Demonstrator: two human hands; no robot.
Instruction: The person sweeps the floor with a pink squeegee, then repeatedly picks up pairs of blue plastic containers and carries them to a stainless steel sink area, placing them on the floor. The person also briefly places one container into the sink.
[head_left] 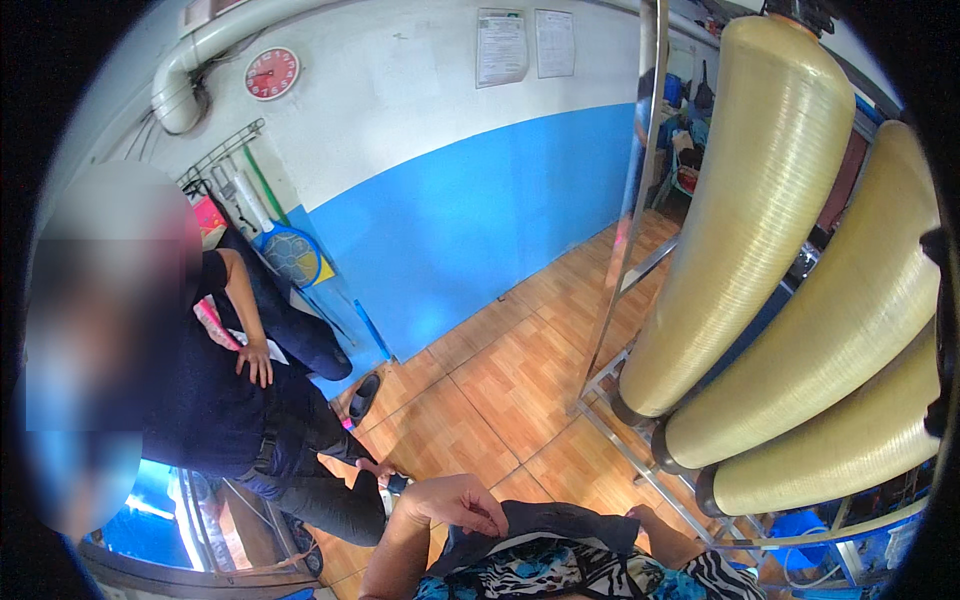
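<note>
My left hand is closed, its bent fingers pinching the left upper edge of a dark grey cloth. The cloth spans the front of my body, over a black, white and blue patterned garment. My right hand is at the cloth's right edge, where a fingertip shows beside the fabric. Most of its fingers are hidden, so its grip does not show.
Three tall yellowish cylindrical tanks stand in a metal frame on the right. On the left is a person in dark clothes, hand on hip. A dark slipper lies on the tiled floor near the blue-and-white wall.
</note>
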